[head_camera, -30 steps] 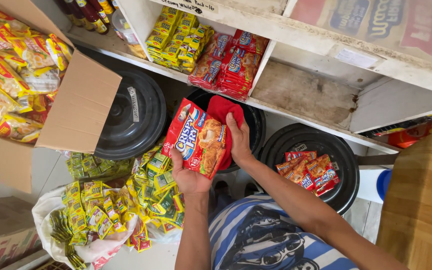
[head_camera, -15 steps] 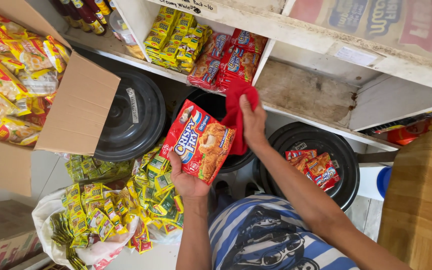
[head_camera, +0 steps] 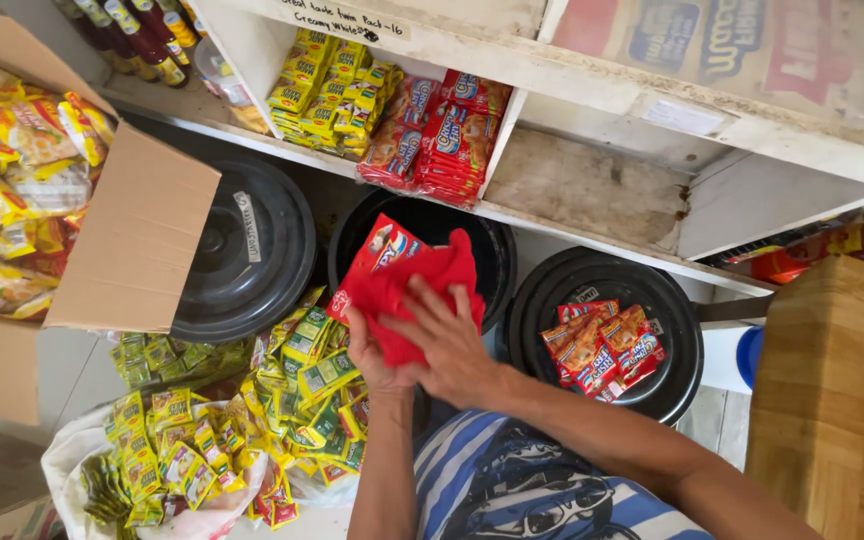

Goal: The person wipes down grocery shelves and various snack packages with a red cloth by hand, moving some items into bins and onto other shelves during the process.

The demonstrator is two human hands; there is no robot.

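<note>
Nearest, the left hand (head_camera: 377,355) grips a glossy red snack packet (head_camera: 377,270) from below, fingers curled under its crinkled foil edge. The right hand (head_camera: 447,345) lies flat and spread on a soft red cloth (head_camera: 422,300), pressing it against the packet's face; whether its fingers pinch the cloth is hard to say. Below them spill small yellow-green sachets (head_camera: 302,380) from a pale sack. Behind stand round black plastic bins (head_camera: 252,250), one lid carrying more red packets (head_camera: 602,345). A cardboard box (head_camera: 132,240) sits left; farthest, a worn white wooden shelf (head_camera: 592,190) holds stacked packets.
</note>
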